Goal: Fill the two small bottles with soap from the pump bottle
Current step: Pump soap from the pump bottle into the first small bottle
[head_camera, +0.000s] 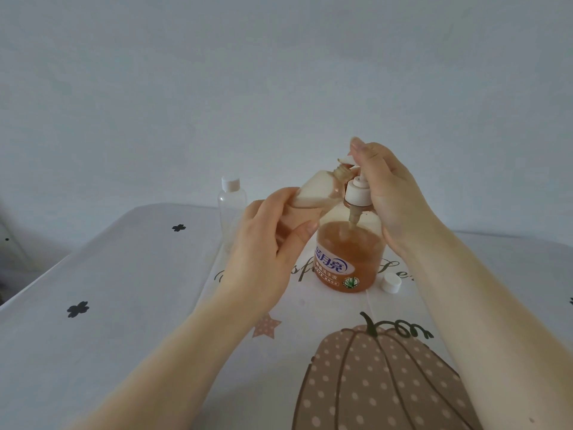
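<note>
A pump bottle (348, 259) of orange soap stands on the table at centre, roughly half full. My right hand (390, 193) lies over its white pump head, fingers laid across the top. My left hand (269, 243) grips a small clear bottle (319, 189), tilted with its open neck up at the pump's spout. The bottle's lower part is hidden in my palm. A second small clear bottle (231, 209) stands upright behind my left hand, its white cap on. A loose white cap (391, 282) lies on the table right of the pump bottle.
The table (108, 290) wears a white cloth with black clover marks, script lettering, a pink star and a large dotted pumpkin print (381, 383) near the front. A plain pale wall stands behind. The table's left edge drops off at the far left.
</note>
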